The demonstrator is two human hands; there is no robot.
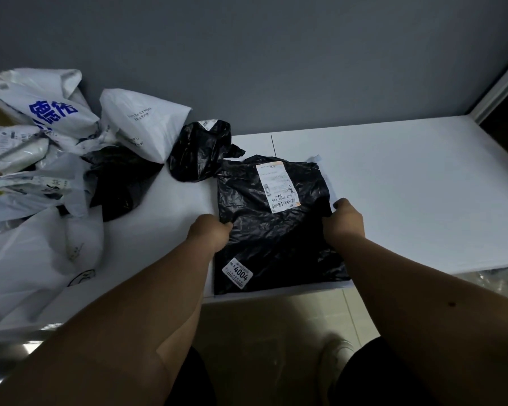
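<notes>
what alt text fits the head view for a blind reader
The left hand and right hand grip opposite edges of a flat black parcel bearing a white shipping label on a white table. A crumpled black bag and a heap of white mailer bags lie to its left.

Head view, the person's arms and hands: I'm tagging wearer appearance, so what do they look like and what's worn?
The left forearm and right forearm are bare, with no sleeves showing. The left hand and right hand wear no gloves; no watch, bracelet or ring is visible. One right-hand nail looks dark, possibly polish.
</notes>
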